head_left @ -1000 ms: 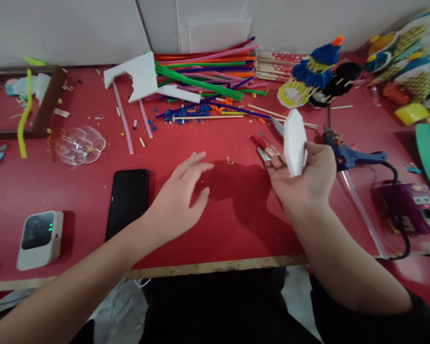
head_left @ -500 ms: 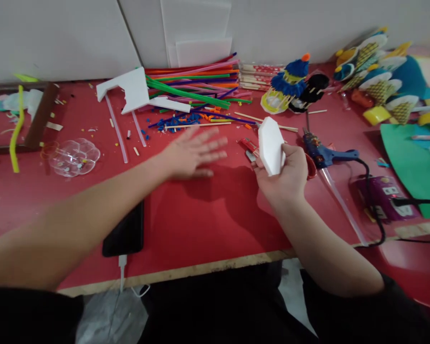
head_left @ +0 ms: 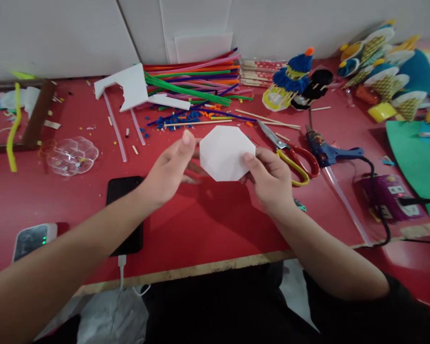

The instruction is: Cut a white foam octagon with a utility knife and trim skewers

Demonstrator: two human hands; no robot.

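A white eight-sided foam board piece (head_left: 226, 154) is held up over the red table, its flat face turned toward me. My right hand (head_left: 272, 177) pinches its right edge, thumb on the front and fingers behind. At the left edge is my left hand (head_left: 172, 167), thumb raised and apart from the fingers, which reach partly behind the piece. Whether those fingertips touch it I cannot tell. Just right of my right hand lie scissors (head_left: 290, 155) with red and yellow handles. A small green-tipped tool (head_left: 300, 205) shows partly beside my right wrist.
A blue glue gun (head_left: 329, 152) with a glue stick lies at the right, its cord running past a purple power box (head_left: 390, 196). Pipe cleaners (head_left: 197, 79) and a cut white board (head_left: 129, 88) lie behind. A black phone (head_left: 131, 234) is under my left forearm.
My right hand has brought the white octagon left and turned its face toward me, uncovering the scissors. My left hand has gone from spread over the table to upright beside the piece.
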